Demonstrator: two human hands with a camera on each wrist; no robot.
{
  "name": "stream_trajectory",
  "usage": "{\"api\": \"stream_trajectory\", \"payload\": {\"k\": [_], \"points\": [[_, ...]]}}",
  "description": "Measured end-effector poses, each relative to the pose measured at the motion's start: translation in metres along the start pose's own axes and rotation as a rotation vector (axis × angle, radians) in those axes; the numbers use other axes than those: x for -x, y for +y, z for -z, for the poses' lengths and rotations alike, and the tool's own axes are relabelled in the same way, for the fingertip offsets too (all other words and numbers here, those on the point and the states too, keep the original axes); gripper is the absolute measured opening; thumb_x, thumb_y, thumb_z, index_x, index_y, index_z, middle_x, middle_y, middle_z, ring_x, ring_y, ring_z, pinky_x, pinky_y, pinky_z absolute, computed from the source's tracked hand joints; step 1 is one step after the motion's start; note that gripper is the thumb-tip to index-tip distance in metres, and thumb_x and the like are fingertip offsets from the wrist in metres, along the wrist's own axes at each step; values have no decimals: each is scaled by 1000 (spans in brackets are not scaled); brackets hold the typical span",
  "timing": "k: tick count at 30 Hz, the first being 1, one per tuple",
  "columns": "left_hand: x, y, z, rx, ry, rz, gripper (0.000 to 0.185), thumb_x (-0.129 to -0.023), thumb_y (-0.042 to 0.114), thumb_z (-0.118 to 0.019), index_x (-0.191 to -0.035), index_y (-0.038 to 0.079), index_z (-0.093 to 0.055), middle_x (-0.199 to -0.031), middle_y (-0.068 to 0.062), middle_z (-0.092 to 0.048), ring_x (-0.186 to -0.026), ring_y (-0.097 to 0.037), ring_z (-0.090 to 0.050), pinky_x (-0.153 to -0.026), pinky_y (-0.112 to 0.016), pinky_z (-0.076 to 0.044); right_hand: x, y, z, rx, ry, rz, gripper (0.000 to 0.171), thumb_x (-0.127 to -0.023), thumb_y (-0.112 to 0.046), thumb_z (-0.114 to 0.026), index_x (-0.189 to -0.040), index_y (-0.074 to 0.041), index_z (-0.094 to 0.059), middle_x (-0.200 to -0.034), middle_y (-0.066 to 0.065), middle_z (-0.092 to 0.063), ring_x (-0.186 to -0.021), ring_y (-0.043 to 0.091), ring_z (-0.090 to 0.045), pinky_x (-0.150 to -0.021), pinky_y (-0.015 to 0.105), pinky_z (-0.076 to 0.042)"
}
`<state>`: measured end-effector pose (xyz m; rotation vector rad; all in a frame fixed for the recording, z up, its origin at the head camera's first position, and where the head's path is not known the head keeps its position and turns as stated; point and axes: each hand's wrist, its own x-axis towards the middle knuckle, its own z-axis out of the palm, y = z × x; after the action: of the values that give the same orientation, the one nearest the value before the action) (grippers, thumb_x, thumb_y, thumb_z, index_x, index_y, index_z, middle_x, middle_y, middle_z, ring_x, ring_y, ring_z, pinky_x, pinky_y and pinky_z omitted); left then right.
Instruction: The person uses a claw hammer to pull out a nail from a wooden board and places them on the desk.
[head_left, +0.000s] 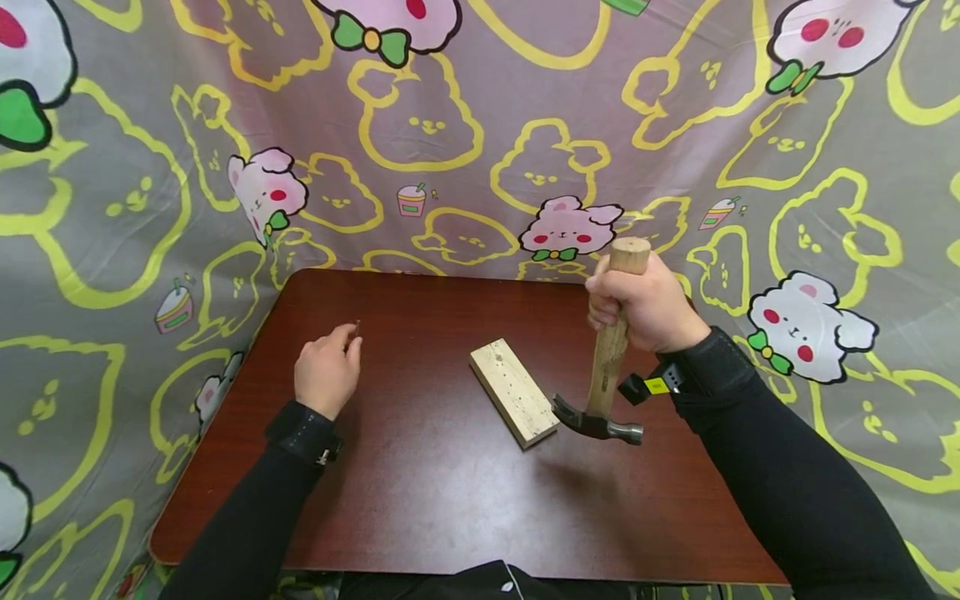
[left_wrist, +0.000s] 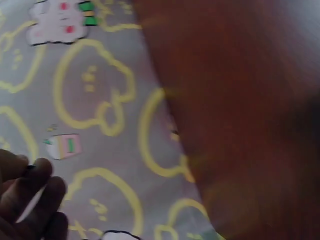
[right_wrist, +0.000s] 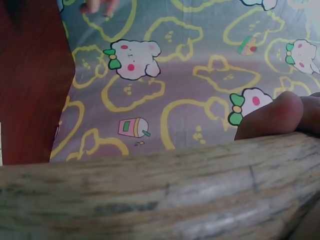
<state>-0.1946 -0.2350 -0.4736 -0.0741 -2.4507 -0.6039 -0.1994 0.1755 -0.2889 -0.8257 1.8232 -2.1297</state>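
Observation:
My right hand [head_left: 641,304] grips a claw hammer [head_left: 609,367] by the upper end of its wooden handle, above the right part of the table. The hammer's dark metal head hangs downward, its claw toward the block. In the right wrist view the handle [right_wrist: 150,195] fills the bottom. A pale wooden block [head_left: 514,392] with small dark marks lies slantwise near the table's middle, left of the hammer head. Over the left part of the table, my left hand [head_left: 328,372] pinches a small thin nail [head_left: 357,322] between thumb and fingertips. Only its dark end [left_wrist: 31,167] shows in the left wrist view.
The dark red-brown table [head_left: 420,492] has rounded corners. A grey curtain [head_left: 450,183] with cartoon animals hangs close behind it and along both sides. Black straps with wrist cameras sit on both wrists.

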Motion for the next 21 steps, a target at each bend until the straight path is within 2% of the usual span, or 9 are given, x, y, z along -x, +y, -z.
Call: {"api": "stream_trajectory", "payload": {"k": [4, 7, 10, 15, 21], "points": [[15, -25, -6, -76, -78, 111, 20, -95, 13, -63, -107, -4, -64, -86, -24, -70, -70, -49, -64, -62, -60, -47, 1, 1, 3, -15, -24, -4, 30, -90, 10, -46, -63, -2, -44, -53, 7, -30, -44, 24, -27, -44, 40, -29], [24, -41, -9, -124, -124, 185, 22, -95, 12, -61, -107, -5, -61, -82, -27, -68, -70, -52, -62, -63, -61, -46, 2, 1, 4, -13, -19, -5, 29, -90, 10, -46, -63, -2, -44, -53, 7, -30, -44, 24, -27, -45, 40, -29], [33, -55, -13, -160, -164, 215, 21, -94, 13, -60, -103, -6, -62, -80, -30, -66, -71, -52, -61, -66, -62, -46, 3, 1, 5, 0, 6, -1, 28, -90, 9, -47, -64, -1, -43, -53, 8, -30, -44, 24, -27, -44, 40, -29], [44, -74, -21, -191, -176, 236, 22, -92, 13, -59, -85, -8, -63, -79, -28, -62, -74, -52, -61, -70, -64, -44, 6, 1, 7, 13, 25, 5, 30, -90, 9, -47, -63, -1, -41, -53, 9, -29, -44, 25, -26, -44, 41, -29], [52, -88, -27, -241, -301, 310, 24, -92, 11, -57, -88, -12, -62, -83, -34, -62, -78, -53, -60, -70, -64, -42, 7, -1, 8, 29, 22, 19, 31, -90, 10, -47, -62, -2, -42, -53, 9, -29, -44, 26, -29, -44, 41, -30]]}}
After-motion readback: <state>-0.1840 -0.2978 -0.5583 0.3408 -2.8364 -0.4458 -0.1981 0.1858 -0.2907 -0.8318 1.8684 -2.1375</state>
